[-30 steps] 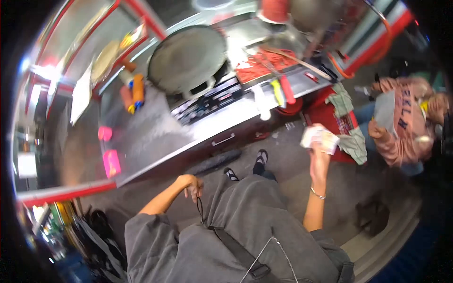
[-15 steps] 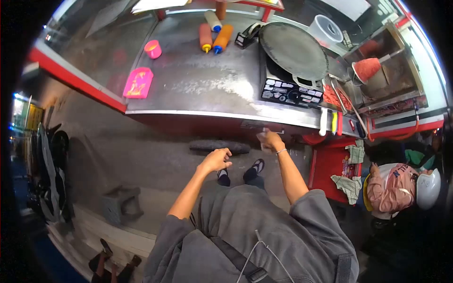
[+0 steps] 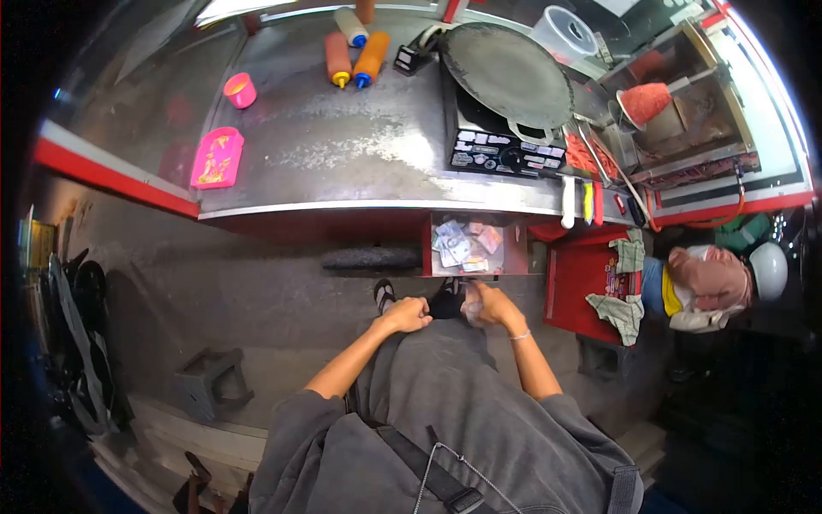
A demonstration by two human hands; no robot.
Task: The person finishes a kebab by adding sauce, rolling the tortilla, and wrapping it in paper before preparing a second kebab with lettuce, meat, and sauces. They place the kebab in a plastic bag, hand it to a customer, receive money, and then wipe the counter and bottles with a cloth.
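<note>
My right hand [image 3: 497, 307] is closed just in front of a pulled-out red drawer [image 3: 519, 248]. A pale, thin thing that looks like a banknote [image 3: 469, 303] sticks out of its fingers, blurred. Several banknotes [image 3: 454, 242] lie loose in the drawer, bluish ones at left and reddish ones at right. My left hand [image 3: 408, 315] hangs before my lap with the fingers curled in; nothing shows in it. Both hands are apart, below the counter edge.
On the metal counter [image 3: 282, 184] stand squeeze bottles [image 3: 370, 60], a pink cup [image 3: 240, 90], a pink tray [image 3: 219, 158] and a flat pan [image 3: 509, 77] on a stove [image 3: 479, 154]. Knives [image 3: 568, 201] hang at the front edge. A person [image 3: 706, 278] is at right; a stool [image 3: 214, 381] stands left.
The drawer has come open toward me, showing the banknotes. Both hands have moved back toward my body, and the left fingers have curled shut. My view has shifted a little to the right.
</note>
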